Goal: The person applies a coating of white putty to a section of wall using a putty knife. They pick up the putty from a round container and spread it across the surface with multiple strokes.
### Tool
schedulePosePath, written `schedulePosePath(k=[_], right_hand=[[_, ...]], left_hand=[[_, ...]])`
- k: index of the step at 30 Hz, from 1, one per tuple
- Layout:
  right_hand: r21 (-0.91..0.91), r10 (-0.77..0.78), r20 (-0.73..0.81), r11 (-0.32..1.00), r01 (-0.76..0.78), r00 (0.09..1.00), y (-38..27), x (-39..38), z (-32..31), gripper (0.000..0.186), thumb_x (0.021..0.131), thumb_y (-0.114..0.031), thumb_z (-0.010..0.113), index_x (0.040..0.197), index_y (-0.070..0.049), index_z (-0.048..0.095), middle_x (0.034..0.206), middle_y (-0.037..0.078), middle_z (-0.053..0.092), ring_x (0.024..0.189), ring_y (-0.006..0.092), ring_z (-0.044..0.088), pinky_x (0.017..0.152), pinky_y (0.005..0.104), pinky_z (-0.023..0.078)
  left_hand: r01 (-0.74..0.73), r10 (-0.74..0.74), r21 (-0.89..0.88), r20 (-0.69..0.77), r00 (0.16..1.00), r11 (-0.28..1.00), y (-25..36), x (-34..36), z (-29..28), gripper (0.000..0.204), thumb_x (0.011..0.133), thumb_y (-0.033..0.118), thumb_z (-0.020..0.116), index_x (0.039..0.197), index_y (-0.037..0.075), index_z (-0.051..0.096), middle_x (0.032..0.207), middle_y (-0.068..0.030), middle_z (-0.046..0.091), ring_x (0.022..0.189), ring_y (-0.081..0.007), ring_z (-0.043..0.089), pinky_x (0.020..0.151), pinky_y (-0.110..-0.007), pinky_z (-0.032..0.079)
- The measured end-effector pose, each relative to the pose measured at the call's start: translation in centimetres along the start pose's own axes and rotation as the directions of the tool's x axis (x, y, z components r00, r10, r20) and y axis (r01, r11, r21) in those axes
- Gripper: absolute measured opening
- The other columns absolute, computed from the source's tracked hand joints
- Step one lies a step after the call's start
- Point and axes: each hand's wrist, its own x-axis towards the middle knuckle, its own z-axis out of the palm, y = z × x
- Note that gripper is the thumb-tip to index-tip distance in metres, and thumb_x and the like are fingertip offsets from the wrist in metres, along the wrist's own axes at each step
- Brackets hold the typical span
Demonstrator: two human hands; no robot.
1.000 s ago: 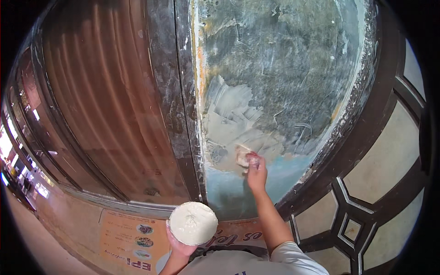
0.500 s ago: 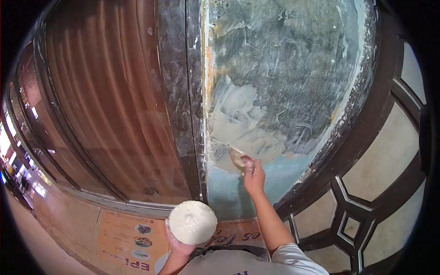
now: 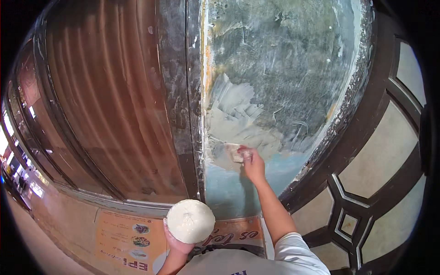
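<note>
Held up by my left hand (image 3: 178, 242) is a round bowl (image 3: 190, 222) heaped with creamy white putty; my fingers wrap its left and lower side. My right hand (image 3: 255, 167) grips a putty-smeared putty knife (image 3: 234, 152) with some red on it, its blade against the lower left of the wall panel (image 3: 293, 59). A pale grey patch of wet putty (image 3: 238, 105) spreads above and around the blade. Below it, the panel shows light blue paint (image 3: 229, 185).
A dark wooden frame (image 3: 174, 82) borders the panel on the left, beside a window with a brown curtain (image 3: 105, 91). To the right stands a dark lattice door (image 3: 357, 201) with pale panes. An orange printed banner (image 3: 119, 238) hangs low, behind the bowl.
My right hand has shifted slightly, and the putty knife has turned from a downward slant to nearly level on the wall. The bowl stays in my left hand.
</note>
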Motion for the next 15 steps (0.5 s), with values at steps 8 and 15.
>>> schedulePosePath(k=[8,15], right_hand=[[0.56,0.293,-0.112,0.808,-0.183,0.949,0.8,0.1,-2.4,0.03,0.105,-0.022,0.05,0.131,-0.007,0.054,0.111,0.009,0.067,0.09,0.0183,0.067,0.072,0.0275,0.053],[0.359,0.217,-0.101,0.918,-0.168,0.971,6.1,1.1,-3.1,0.025,0.103,-0.018,0.052,0.125,-0.006,0.057,0.11,0.006,0.068,0.086,0.0224,0.068,0.076,0.035,0.053]], left_hand=[[-0.088,0.062,0.31,0.093,0.994,0.947,-0.2,-0.9,1.8,0.074,0.096,0.068,0.029,0.153,0.021,0.037,0.16,-0.0079,0.033,0.144,-0.0377,0.033,0.115,-0.064,0.026],[0.081,-0.077,-0.21,0.029,0.997,0.974,-1.0,-0.5,2.2,0.075,0.094,0.068,0.036,0.154,0.021,0.036,0.161,-0.0091,0.03,0.146,-0.0391,0.03,0.115,-0.065,0.025]])
